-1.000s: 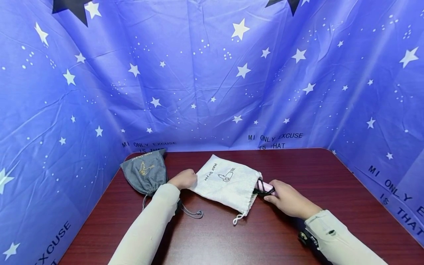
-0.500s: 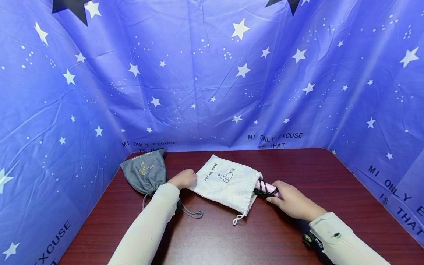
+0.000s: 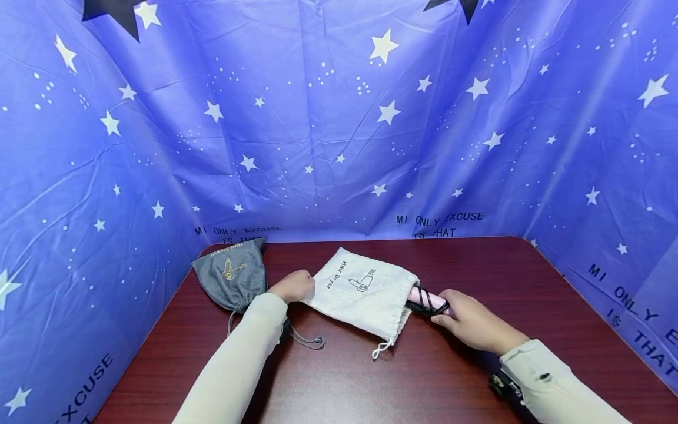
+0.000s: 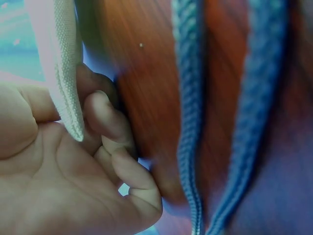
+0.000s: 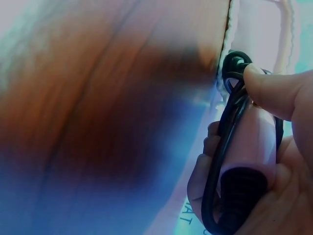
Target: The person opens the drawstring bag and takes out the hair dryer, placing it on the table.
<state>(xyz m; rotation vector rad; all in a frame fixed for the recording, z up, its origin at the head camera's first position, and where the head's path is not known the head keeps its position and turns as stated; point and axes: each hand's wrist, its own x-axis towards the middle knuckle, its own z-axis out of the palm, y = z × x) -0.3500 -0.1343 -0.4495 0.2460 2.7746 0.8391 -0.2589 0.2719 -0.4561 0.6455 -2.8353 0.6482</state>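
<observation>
A white drawstring bag (image 3: 360, 294) printed "Hair Dryer" lies flat at mid-table, its mouth facing right. My left hand (image 3: 293, 286) pinches its lower left corner; in the left wrist view the corner of the cloth (image 4: 63, 73) sits between thumb and curled fingers. From the mouth sticks out the pink handle of a hair dryer (image 5: 254, 139), wound with a black cord (image 5: 213, 176). My right hand (image 3: 471, 318) grips the handle's end, thumb (image 5: 274, 93) along the cord. The head of the dryer is hidden in the bag.
A grey drawstring bag (image 3: 233, 277) with a gold dryer print lies at the back left, beside my left forearm. Its grey drawstrings (image 4: 188, 98) trail under the left wrist. The dark red table (image 3: 339, 383) ends at a blue starry curtain (image 3: 312, 135) on three sides.
My right hand has moved a little to the right and slightly down, and more of the pink handle shows outside the bag. The left hand and both bags have stayed put.
</observation>
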